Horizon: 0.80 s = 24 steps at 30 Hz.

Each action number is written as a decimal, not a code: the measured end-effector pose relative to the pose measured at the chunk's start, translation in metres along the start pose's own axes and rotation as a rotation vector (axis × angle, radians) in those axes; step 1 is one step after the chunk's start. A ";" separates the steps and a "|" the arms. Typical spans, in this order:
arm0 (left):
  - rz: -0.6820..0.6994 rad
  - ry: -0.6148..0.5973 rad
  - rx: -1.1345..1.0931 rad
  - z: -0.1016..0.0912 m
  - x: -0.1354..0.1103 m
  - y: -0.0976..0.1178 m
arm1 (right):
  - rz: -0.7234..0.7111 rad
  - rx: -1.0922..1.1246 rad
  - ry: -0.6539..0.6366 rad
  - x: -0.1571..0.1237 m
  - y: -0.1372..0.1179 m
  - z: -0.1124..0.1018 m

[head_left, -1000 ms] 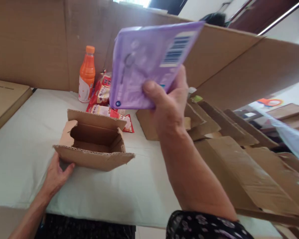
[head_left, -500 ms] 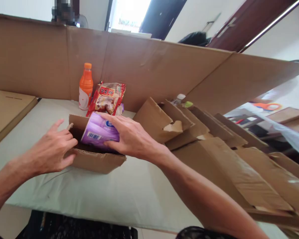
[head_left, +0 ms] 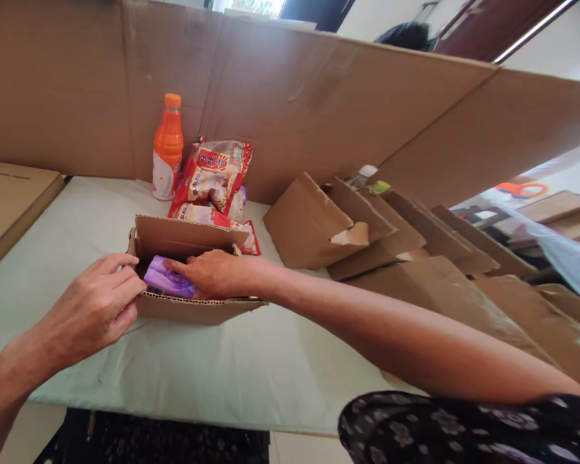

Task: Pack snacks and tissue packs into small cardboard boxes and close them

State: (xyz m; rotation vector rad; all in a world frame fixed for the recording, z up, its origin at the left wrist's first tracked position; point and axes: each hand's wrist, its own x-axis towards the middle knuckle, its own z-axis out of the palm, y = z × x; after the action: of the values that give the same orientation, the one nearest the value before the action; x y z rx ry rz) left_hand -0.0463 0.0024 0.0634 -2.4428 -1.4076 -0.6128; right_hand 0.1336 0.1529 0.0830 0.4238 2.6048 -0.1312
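Observation:
A small open cardboard box (head_left: 188, 312) stands on the pale cloth-covered table. Inside it lies a purple printed package (head_left: 167, 278), low between the walls. My right hand (head_left: 212, 274) reaches down into the box and holds the package's right part, with one finger stretched along its top; the thumb is hidden. At the box's left end, my left hand (head_left: 107, 293) has its fingers closed on the cardboard edge. Just behind the box sit red snack bags (head_left: 212, 177), one leaning on another. An orange drink bottle (head_left: 168, 148) stands upright to their left.
Several open cardboard boxes (head_left: 314, 222) stand in rows on the right, with a clear bottle's white cap (head_left: 368, 171) showing behind them. A tall cardboard screen (head_left: 290, 96) closes off the back. At the left edge lies a flat carton (head_left: 14, 206). Orange-handled scissors (head_left: 522, 189) lie far right.
My right hand has lowered the purple package from the box's opening down inside it. My left hand has closed on the box's left edge. The view has tilted downward.

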 end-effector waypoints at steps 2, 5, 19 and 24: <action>-0.018 0.030 -0.040 0.004 -0.004 0.000 | 0.016 0.015 0.003 -0.009 0.003 -0.006; -0.126 0.162 -0.093 0.013 -0.014 0.004 | 0.055 0.098 0.245 -0.043 0.014 -0.012; -0.583 0.199 -0.378 0.041 -0.015 0.007 | 0.049 0.468 0.910 -0.099 0.018 0.091; -0.532 0.269 -0.209 0.046 -0.005 0.005 | 0.114 0.452 1.107 -0.085 0.050 0.065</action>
State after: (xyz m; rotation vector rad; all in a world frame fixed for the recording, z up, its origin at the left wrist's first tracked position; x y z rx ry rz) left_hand -0.0334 0.0155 0.0210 -2.0072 -1.9595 -1.2064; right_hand 0.2498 0.1664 0.0667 1.0327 3.6096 -0.5983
